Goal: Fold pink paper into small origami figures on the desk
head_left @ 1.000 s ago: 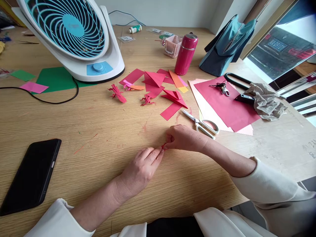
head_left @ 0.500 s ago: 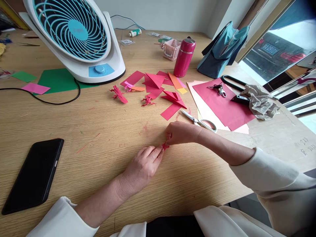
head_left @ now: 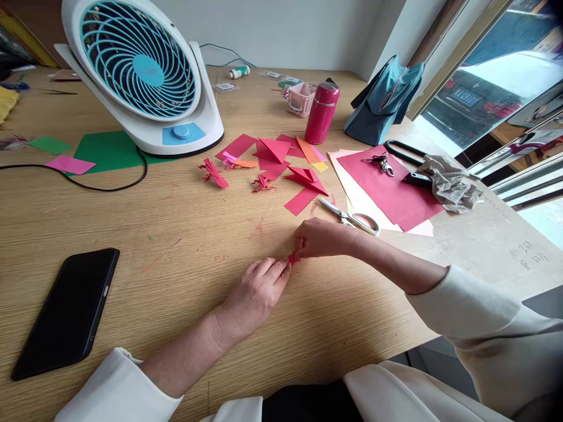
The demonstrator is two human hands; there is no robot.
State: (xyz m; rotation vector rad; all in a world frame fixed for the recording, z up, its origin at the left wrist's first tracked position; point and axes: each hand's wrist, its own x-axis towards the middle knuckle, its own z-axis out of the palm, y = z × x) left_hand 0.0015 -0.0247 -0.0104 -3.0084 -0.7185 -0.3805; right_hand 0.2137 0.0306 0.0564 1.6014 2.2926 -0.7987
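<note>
Low on the wooden table, a small folded red paper piece (head_left: 293, 258) shows between my two hands, its greater part covered by fingers. My left hand (head_left: 257, 290) presses and grips it from the left with fingertips together. From the right, my right hand (head_left: 323, 238) is closed in a pinch on its other side. Just beyond my right wrist lie white-handled scissors (head_left: 349, 217). Farther off rest a folded red paper frog (head_left: 263, 182), another red folded figure (head_left: 213, 174) and a layered red folded paper (head_left: 307, 177).
A phone (head_left: 65, 313) lies at left, and a fan (head_left: 145, 76) stands behind with its black cable. A pink flask (head_left: 322, 112), a teal bag (head_left: 384, 102), and red sheets (head_left: 391, 193) with keys and a crumpled cloth (head_left: 455, 183) occupy the right back.
The view has shifted slightly, so background things sit a little differently in the picture. Both hands stay in place on the red paper piece.
</note>
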